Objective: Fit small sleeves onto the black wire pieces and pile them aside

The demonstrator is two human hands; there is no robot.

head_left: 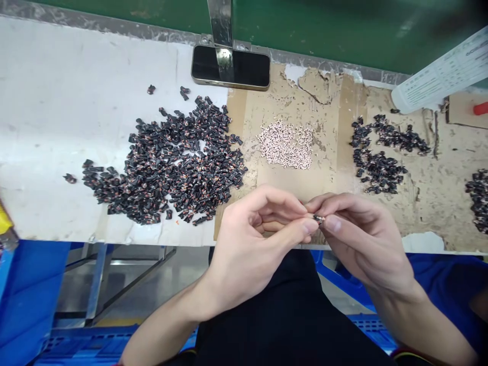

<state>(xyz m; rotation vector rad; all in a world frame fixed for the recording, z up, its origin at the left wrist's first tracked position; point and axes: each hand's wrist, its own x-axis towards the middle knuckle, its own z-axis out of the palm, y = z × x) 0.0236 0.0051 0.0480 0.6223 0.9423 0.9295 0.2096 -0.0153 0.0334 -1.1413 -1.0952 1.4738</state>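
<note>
My left hand [263,234] pinches a small black part [317,218] between thumb and fingertips, near the front edge of the bench. My right hand [358,234] meets it there, its thumb and forefinger closed at the part's coppery end; whether they hold a separate tiny piece is hidden. Just beyond my hands lies a patch of tiny copper-coloured pieces [285,145] on cardboard. To the left spreads a big heap of black parts [171,162] with orange-brown ends. A smaller group of black parts [381,152] lies to the right.
A phone [231,68] lies at the back by a metal post [221,23]. At the back right a pale printed container [442,71] leans over the bench. More black parts [478,201] are at the far right edge. Blue crates [30,295] stand below the bench.
</note>
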